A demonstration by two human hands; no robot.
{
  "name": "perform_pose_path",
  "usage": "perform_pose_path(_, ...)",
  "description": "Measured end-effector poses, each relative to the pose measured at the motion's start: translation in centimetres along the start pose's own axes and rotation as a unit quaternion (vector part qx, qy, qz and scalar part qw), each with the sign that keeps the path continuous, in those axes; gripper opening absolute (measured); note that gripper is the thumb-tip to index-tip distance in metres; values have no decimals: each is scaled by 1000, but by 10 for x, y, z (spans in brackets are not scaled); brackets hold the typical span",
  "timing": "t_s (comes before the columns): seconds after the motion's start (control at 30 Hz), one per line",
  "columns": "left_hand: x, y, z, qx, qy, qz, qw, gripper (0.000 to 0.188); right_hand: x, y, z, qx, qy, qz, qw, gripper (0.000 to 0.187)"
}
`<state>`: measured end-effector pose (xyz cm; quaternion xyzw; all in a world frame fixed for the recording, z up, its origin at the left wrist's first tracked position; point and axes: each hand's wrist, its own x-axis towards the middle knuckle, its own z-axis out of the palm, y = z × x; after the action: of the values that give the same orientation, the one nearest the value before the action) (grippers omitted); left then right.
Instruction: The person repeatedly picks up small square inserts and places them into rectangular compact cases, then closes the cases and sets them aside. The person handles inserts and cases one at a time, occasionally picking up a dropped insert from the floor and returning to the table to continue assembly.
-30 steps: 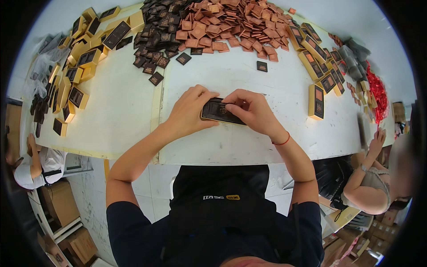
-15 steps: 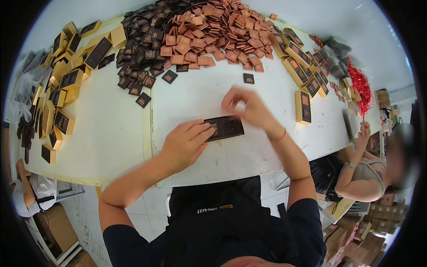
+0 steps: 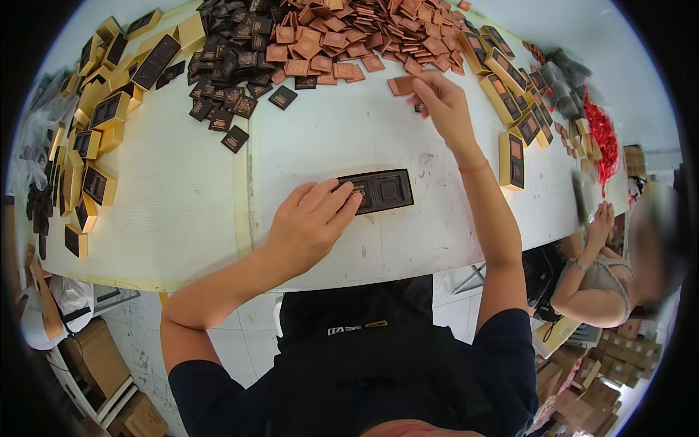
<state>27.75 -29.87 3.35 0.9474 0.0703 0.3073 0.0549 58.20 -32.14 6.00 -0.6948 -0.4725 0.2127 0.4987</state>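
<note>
Across the left end of a long black tray [image 3: 388,191] lie the fingers of my left hand [image 3: 309,222], holding it on the white table. The tray has moulded square wells; a dark square shows under my fingertips, and the right-hand well holds no square. Out at the near edge of the heap, my right hand [image 3: 443,109] pinches a copper-coloured flat square [image 3: 400,86], slightly blurred, between thumb and fingers. Just beneath that hand a black square [image 3: 418,108] is mostly covered. The far heap has copper squares [image 3: 335,40] on the right and black squares [image 3: 229,65] on the left.
Gold boxes with dark trays [image 3: 102,109] crowd the left side. More filled gold boxes [image 3: 502,98] stand at the right, one gold box [image 3: 512,160] nearer me. Red shredded filler [image 3: 601,138] lies beyond. Another person [image 3: 597,269] sits at the right, one [image 3: 44,313] at the left.
My right hand has moved from above the tray to the heap's edge and closed on a copper square, drawing it slightly leftward. My left hand stays on the tray. The view has shifted slightly.
</note>
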Motion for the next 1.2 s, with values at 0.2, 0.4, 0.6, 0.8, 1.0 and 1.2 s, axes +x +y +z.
perform_pose_path(0.2,5,5,2,14,-26,-2,1000,41,-88,-32,-22,258,-120,168,944,18)
perform_pose_path(0.4,3,10,3,12,-39,-15,999,46,-107,-39,-30,199,-144,172,954,30)
perform_pose_path(0.6,5,9,1,-52,-12,-45,998,44,-103,-32,-22,85,-238,-55,966,20)
perform_pose_path(0.8,6,6,-3,-94,-31,-69,993,44,-86,-55,-2,-155,-343,-155,913,42)
perform_pose_path(1.0,3,3,-5,-87,-41,-61,994,45,-97,-44,-17,-134,-274,-175,936,62)
perform_pose_path(1.2,1,4,0,-82,-21,-53,995,42,-147,-30,10,-252,-174,-230,924,72)
